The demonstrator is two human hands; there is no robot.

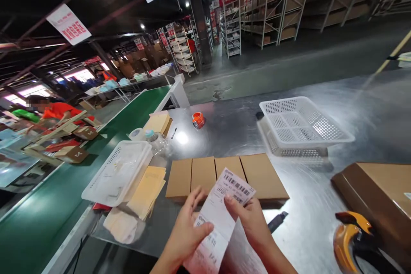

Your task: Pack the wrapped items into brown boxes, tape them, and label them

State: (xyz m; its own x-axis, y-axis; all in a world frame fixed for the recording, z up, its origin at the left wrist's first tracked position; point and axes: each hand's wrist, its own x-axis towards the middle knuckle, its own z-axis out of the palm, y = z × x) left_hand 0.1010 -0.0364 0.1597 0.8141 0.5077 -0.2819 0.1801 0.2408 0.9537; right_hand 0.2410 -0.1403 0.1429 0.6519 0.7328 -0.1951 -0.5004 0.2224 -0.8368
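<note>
Label sheet (221,205) is held up in front of four brown boxes (204,175) on the table (224,135): R hand's (253,222) grip is pinched on the upper part, L hand's (188,227) is closed more loosely lower down, thumb on top. Done: boxes lined up, tops shut. Left, judging by bare tops: sheet not yet stuck on; peeling poss. begun, can't be told for sure.

Black-barcoded white labels (221,216), brown boxes (204,174), green conveyor belt (41,209)
</note>
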